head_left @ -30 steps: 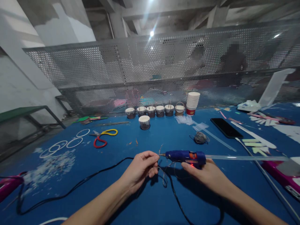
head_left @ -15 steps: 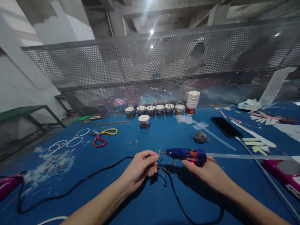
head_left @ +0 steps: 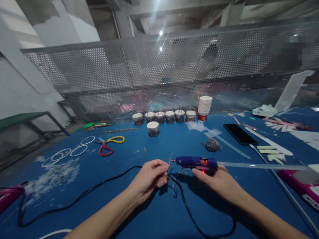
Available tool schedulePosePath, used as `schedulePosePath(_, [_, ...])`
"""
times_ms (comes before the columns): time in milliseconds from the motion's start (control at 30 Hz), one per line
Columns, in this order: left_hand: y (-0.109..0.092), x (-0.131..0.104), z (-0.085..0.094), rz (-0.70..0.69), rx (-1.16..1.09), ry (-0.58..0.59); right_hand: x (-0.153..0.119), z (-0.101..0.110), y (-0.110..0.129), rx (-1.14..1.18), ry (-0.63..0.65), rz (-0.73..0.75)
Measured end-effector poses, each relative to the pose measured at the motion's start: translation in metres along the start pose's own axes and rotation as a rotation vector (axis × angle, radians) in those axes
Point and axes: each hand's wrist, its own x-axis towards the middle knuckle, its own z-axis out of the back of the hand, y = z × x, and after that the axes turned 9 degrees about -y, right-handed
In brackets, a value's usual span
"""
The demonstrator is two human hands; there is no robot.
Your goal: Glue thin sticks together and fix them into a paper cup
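The blue glue gun (head_left: 195, 162) is held level, its nozzle (head_left: 173, 160) toward nine o'clock, red light (head_left: 203, 172) glowing, clear glue stick (head_left: 259, 166) jutting toward three. At the tip, thin grey cord (head_left: 170, 160) rises toward twelve, slack looping toward six.

Glue gun (head_left: 188, 162) with handle hidden

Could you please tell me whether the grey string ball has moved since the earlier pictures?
No; the grey string ball keeps its place on the blue table, judged against the black phone.

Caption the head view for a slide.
Left hand pinches a thin gray string while the right hand holds a blue glue gun, its nozzle near the string.
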Motion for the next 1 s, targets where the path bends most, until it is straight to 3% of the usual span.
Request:
schedulePosePath(367, [0.000, 0.002, 0.002, 0.010, -0.016, 0.005, -0.001, 0.006, 0.002, 0.116, 0.081, -0.026])
schedulePosePath(533, [0.000, 0.004, 0.003, -0.010, -0.025, 0.003, 0.013, 0.001, -0.008, 0.221, -0.032, -0.140])
schedulePosePath(667, [0.001, 0.005, 0.002, -0.015, -0.026, 0.013, 0.034, -0.008, -0.022, -0.005, -0.207, -0.141])
schedulePosePath(800, [0.001, 0.003, 0.002, -0.023, -0.024, 0.021, 0.048, -0.010, -0.035, -0.260, -0.178, -0.096])
schedulePosePath(900, [0.000, 0.003, 0.002, -0.015, -0.022, 0.010, 0.041, 0.001, -0.037, -0.269, -0.121, -0.001])
schedulePosePath(1000, [-0.001, 0.003, 0.003, -0.048, -0.044, 0.010, 0.021, 0.017, -0.031, -0.407, -0.237, 0.035])
